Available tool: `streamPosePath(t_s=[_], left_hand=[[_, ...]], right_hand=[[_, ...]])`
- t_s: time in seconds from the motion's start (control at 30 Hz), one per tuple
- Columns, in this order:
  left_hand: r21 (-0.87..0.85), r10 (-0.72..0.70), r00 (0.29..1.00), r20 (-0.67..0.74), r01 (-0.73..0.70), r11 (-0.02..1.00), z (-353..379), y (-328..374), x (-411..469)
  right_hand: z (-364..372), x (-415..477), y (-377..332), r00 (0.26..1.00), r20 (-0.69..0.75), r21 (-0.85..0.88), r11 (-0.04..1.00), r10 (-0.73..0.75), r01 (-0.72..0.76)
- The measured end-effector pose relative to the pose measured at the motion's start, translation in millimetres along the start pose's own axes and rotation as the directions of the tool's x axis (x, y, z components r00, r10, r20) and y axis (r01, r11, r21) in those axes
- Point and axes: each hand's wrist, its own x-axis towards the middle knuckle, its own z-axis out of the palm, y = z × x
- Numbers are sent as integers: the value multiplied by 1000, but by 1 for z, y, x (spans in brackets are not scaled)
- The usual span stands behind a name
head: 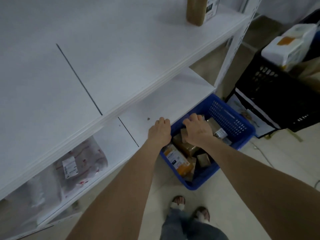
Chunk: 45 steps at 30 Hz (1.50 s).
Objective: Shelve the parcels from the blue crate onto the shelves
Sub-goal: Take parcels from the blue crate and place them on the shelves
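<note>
White shelves [121, 58] fill the left side, and the floor [259, 179] is pale. One brown parcel [196, 11] stands at the far end of the top shelf, next to a white box [212, 7]. A soft bag with a pattern [81, 163] lies on a lower shelf and has a white label on it.

The blue crate [230, 118] sits on the floor, partly under the end of the shelves. It holds many parcels. Most are brown, and one orange and white parcel [178, 160] lies near the front.

The right hand [197, 129] is down in the crate. Its fingers bend around a small brown parcel [183, 134] near the top of the pile. The left hand [160, 131] is just beside it, where the shelf edge meets the crate rim. Its fingers are bent too, but I cannot tell if they hold anything.

To the right stands a black crate [270, 94] with a white bag [292, 47] on top. Two feet in sandals [178, 203] show at the bottom.
</note>
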Motion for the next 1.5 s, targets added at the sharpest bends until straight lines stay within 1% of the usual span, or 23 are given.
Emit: streamPosePath(t_s=[0.13,0.2,0.33,0.47,0.6,0.8,0.9,0.97,1.0,1.03,1.13,1.23,1.3,1.33,1.4,1.47,1.5], left_hand=[[4,-9,1000,18,9,1000,7,30,39],[3,-36,999,27,35,999,13,41,58],[-13,-138,989,54,138,990,35,69,98],[-64,-255,961,102,263,963,69,105,138],[-85,-318,936,148,333,939,111,134,177],[-105,-398,889,226,428,897,190,137,216],[-184,-465,837,288,525,831,230,133,237],[-251,-484,806,341,574,779,260,129,254],[-287,-494,796,349,593,752,278,125,263],[-316,-513,780,359,619,719,295,121,272],[-376,-577,739,348,674,636,343,105,294],[-422,-631,692,349,718,554,383,88,311],[-471,-661,654,368,744,474,404,75,321],[-500,-665,641,383,749,435,413,69,326],[-561,-673,615,411,753,344,429,60,335],[-605,-682,593,428,749,271,438,54,340],[-613,-670,596,444,747,258,443,53,339]], right_hand=[[2,30,49,1000,13,-12,1000,23,-23],[6,47,70,1000,20,-14,1000,-2,2],[20,86,113,995,57,-28,996,-88,90],[39,124,164,974,129,-14,982,-187,191],[64,158,211,958,185,-33,973,-218,228],[146,199,225,923,309,58,973,-229,222],[193,220,230,912,336,69,972,-236,226],[223,235,235,892,377,99,969,-248,227],[240,245,237,885,396,140,969,-244,205],[260,255,239,884,411,209,967,-224,148],[310,283,240,867,481,439,892,-132,-109],[350,306,236,817,568,585,744,-93,-322],[368,317,227,813,576,678,605,-83,-418],[374,320,222,815,573,715,542,-91,-442],[392,328,213,794,597,739,467,-118,-486],[403,330,210,727,673,713,380,-136,-589],[409,330,210,697,704,692,353,-136,-630]])
